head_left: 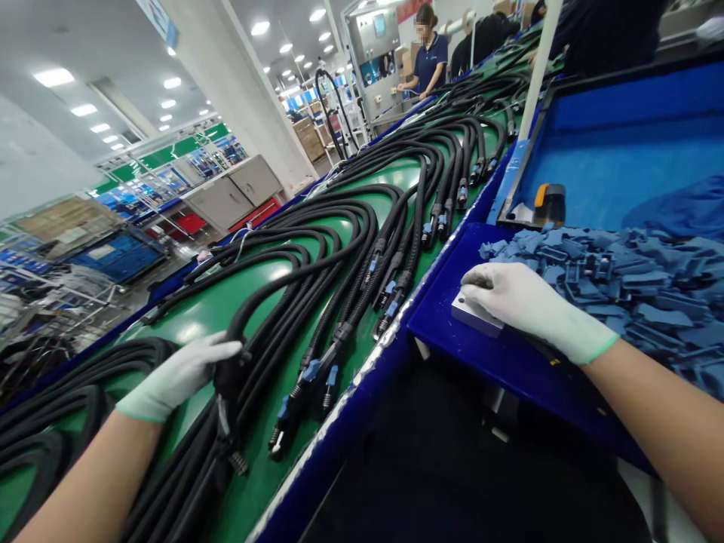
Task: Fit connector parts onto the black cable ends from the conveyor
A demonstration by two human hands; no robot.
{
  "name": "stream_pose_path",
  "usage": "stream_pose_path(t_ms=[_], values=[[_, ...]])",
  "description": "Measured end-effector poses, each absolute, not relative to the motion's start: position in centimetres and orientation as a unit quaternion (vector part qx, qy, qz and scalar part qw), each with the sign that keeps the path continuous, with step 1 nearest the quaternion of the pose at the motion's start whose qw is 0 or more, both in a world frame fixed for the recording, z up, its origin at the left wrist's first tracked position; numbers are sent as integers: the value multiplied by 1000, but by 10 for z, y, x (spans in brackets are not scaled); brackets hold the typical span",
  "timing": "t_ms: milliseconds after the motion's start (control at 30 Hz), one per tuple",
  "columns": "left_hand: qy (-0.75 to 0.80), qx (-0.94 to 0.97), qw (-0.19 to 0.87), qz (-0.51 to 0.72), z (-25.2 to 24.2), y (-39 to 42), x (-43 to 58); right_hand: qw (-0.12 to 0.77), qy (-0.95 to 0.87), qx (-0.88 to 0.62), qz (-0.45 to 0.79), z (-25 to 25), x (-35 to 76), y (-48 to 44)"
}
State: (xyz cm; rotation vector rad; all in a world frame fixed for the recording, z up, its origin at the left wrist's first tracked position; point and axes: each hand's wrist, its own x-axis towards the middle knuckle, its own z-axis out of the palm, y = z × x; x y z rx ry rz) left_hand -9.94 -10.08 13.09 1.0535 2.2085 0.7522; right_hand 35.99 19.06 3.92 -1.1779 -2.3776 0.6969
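Observation:
My left hand (179, 375), in a white glove, is closed around a black corrugated hose (229, 377) near its end. The hose's metal-tipped end hangs down below my fingers, and the rest bends away over the other hoses. My right hand (512, 298), also gloved, rests at a small silver metal block (478, 315) on the blue bench (446, 290). Its fingers are curled together on top of the block; whatever they may pinch is hidden. Beside that hand lies a heap of blue plastic clips (639, 286).
Many black hoses, several with blue clips at their ends, lie across the green conveyor (254, 290). A blue bin (650, 143) and an orange-and-black bottle (550, 204) are behind the heap. Farther along, a person (428, 60) stands at a machine (376, 68). A pale post (540, 72) rises beside the bin.

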Motion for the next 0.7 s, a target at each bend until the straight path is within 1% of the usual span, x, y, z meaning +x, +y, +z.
stream_pose_path(t_ms=[67, 133, 200, 267, 367, 467, 600, 633, 700], values=[[780, 360, 335, 386, 149, -86, -90, 222, -850, -380, 289, 46, 351, 166], [742, 334, 325, 482, 156, -67, -68, 216, -849, -295, 382, 51, 338, 133], [708, 327, 311, 543, 156, -45, -33, 186, -814, -215, 506, 52, 324, 100], [671, 344, 306, 581, 153, -23, 7, 191, -784, -187, 561, 50, 310, 71], [643, 382, 301, 591, 142, 4, 60, 233, -756, -214, 572, 42, 297, 43], [635, 396, 288, 598, 125, 26, 90, 287, -735, -278, 548, 32, 294, 32], [581, 354, 339, 650, 104, 44, 102, 333, -699, -349, 528, 20, 304, 34], [589, 360, 343, 637, 103, 46, 103, 334, -700, -352, 524, 19, 309, 36], [635, 394, 311, 587, 106, 43, 105, 322, -717, -345, 514, 18, 325, 42]])
